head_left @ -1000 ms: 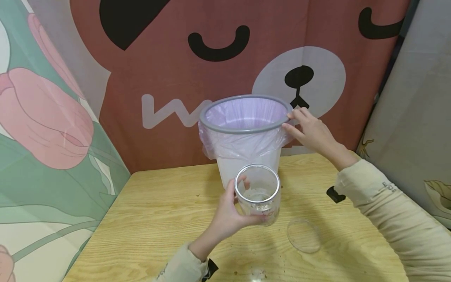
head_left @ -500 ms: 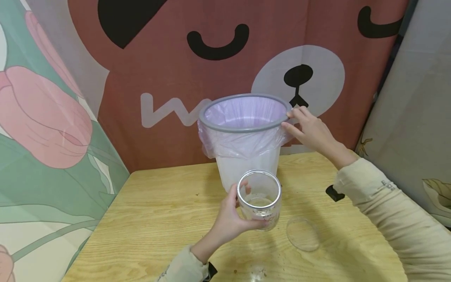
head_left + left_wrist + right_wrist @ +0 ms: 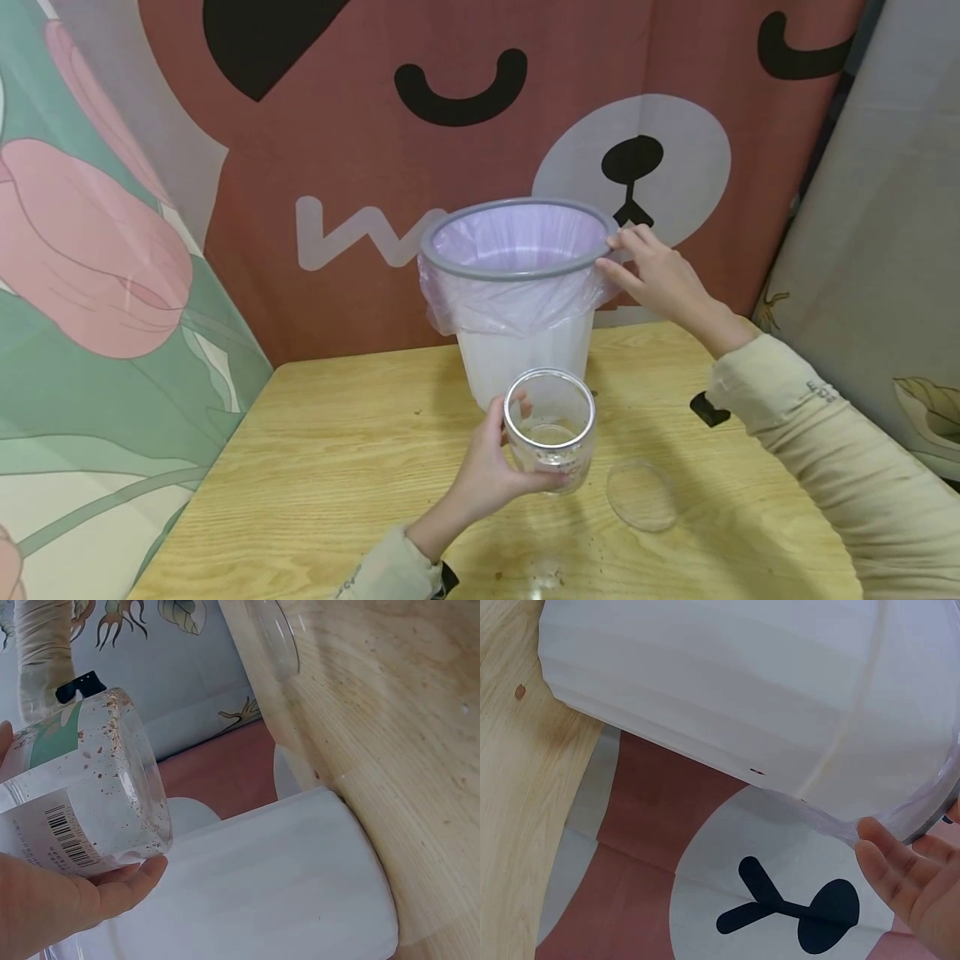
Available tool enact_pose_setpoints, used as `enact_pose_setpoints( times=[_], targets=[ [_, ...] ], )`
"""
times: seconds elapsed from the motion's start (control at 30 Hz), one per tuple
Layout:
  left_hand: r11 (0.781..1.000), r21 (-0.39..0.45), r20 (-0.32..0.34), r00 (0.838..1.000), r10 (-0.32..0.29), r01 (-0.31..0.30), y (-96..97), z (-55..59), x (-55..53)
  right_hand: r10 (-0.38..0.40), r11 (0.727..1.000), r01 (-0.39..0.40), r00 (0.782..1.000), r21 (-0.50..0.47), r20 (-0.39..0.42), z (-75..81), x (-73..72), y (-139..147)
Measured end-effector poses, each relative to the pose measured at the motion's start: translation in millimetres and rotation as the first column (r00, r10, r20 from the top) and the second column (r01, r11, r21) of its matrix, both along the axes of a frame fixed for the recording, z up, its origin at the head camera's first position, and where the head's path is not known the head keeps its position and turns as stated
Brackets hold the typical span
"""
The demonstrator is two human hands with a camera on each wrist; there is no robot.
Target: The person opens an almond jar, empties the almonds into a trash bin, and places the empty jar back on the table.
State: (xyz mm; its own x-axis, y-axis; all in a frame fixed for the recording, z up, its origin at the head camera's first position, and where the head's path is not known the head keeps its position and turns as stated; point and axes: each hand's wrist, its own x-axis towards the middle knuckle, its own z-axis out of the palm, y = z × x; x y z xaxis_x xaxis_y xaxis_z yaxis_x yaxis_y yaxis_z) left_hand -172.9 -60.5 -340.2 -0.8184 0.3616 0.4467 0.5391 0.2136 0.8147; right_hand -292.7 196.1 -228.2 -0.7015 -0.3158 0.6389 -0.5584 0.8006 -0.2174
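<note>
My left hand [image 3: 487, 471] grips a clear plastic jar [image 3: 553, 458] around its side, the open mouth facing up toward me. Brown crumbs cling inside near its base, and the left wrist view shows a barcode label [image 3: 56, 832] on its wall. Behind the jar stands a white trash can [image 3: 525, 358] with a grey rim ring and a thin purple bag [image 3: 517, 304] folded over the edge. At the rim's right side my right hand [image 3: 660, 271] holds the ring between thumb and fingers; the right wrist view shows fingertips [image 3: 870, 829] against the bagged edge.
A clear round lid [image 3: 642, 497] lies on the wooden table [image 3: 337, 467] to the right of the jar. Small dark crumbs are scattered near the front. Printed cloth with a bear face [image 3: 360, 150] hangs behind the trash can, with more fabric on both sides.
The jar in my left hand has dropped slightly and come a little nearer to me. My right hand has kept its place on the trash can's rim.
</note>
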Motion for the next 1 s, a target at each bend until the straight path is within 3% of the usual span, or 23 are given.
enact_pose_setpoints(
  times=[0.57, 1.0],
  targets=[
    [1.0, -0.01, 0.012, 1.0, -0.01, 0.01, -1.6, -6.9, 1.6, -0.002, 1.0, 0.002, 1.0, -0.003, 0.007, 0.2, -1.8, 0],
    [0.999, -0.051, 0.005, 1.0, -0.003, 0.003, -2.6, -18.7, -1.7, 0.014, 1.0, -0.014, 1.0, 0.003, -0.014, 0.7, 0.6, 0]
  ],
)
